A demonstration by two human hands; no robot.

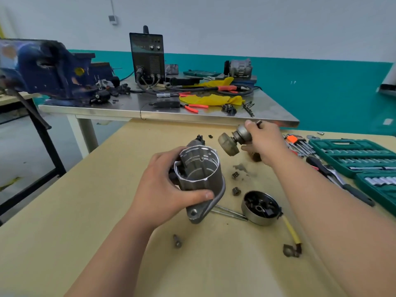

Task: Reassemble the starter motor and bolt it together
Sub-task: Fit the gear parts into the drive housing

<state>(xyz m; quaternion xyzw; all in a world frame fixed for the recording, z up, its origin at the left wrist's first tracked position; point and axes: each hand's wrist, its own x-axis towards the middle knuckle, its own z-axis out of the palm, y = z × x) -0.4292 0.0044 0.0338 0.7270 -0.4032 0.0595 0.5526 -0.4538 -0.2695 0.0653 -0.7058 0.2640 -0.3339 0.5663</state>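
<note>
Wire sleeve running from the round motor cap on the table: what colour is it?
Yellow; the wire sleeve shows best in the head view.

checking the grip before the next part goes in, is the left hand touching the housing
Touching. The head view shows the left hand wrapped round the housing, thumb across its near side.

tabletop [85,232]: plain tan, kinda cardboard-yellow, with a few dark greasy smudges
housing [199,170]: bright silver-grey inside, duller grey outside
gear piece [230,145]: dull grey, disc end is murky olive-tan
end cap [260,207]: shiny silver rim, black inside
cable [292,231]: yellow
socket case [342,144]: teal-green, rows of silver sockets
vise [53,69]: dark blue, chipped paint
welder [147,54]: black
rags [212,99]: bright yellow
pliers [196,108]: red-orange handles
wall [321,82]: white up top, teal band below
</note>
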